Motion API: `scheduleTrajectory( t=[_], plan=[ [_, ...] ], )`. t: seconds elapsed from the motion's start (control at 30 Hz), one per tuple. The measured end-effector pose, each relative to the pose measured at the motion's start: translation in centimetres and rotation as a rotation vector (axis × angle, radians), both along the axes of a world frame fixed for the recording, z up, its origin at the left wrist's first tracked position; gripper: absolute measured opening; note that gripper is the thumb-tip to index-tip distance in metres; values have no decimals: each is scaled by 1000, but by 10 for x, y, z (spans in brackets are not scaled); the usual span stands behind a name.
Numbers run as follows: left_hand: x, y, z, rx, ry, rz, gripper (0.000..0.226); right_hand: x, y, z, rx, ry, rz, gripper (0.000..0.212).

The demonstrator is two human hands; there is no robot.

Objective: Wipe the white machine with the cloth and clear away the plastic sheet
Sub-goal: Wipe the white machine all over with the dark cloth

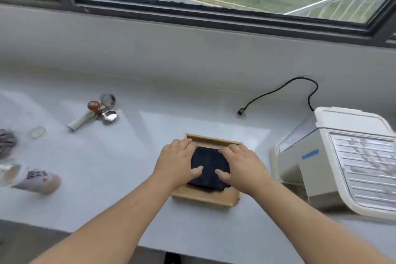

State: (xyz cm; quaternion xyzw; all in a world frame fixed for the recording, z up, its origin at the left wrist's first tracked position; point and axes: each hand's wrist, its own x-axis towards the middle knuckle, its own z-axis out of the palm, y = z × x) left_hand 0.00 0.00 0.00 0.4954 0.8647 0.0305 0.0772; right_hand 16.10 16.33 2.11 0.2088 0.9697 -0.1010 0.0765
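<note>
- The dark cloth [210, 167] lies bunched in a wooden tray [205, 198], between both hands.
- The left hand [177, 163] covers its 9 o'clock edge and the right hand [242, 167] its 3 o'clock edge, fingers spread flat, thumbs pressing on top.
- The white machine [334, 163] stands at the tray's 3 o'clock, apart.

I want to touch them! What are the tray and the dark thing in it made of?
The tray looks like pale wood or bamboo, matte, with a tan, square-cut rim. The dark cloth looks like soft, nubby fabric, maybe terry.
</note>
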Motion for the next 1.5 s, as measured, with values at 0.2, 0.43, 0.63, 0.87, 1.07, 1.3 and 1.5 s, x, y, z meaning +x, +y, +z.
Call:
scheduleTrajectory(
  t=[0.2,0.43,0.63,0.87,1.07,1.3,1.5],
  plan=[
    [7,-5,-36,-108,-87,-90,69,-1,-18,-44,-50,-153,67,62],
    [10,-5,-58,-187,-47,-153,49,-6,-28,-74,-9,-238,131,48],
    [11,-5,-65,-219,-28,-171,36,-10,-30,-80,40,-188,119,29],
    [16,-5,-58,-112,10,-167,25,-8,-37,-82,31,-164,82,45],
    [18,-5,-37,125,-44,-87,11,-13,-38,-60,-35,-6,6,17],
    [18,10,12,175,-192,61,44,-28,-21,25,-224,254,-157,13],
    [28,39,72,280,-274,171,53,-20,3,97,-157,329,-118,20]
  ],
)
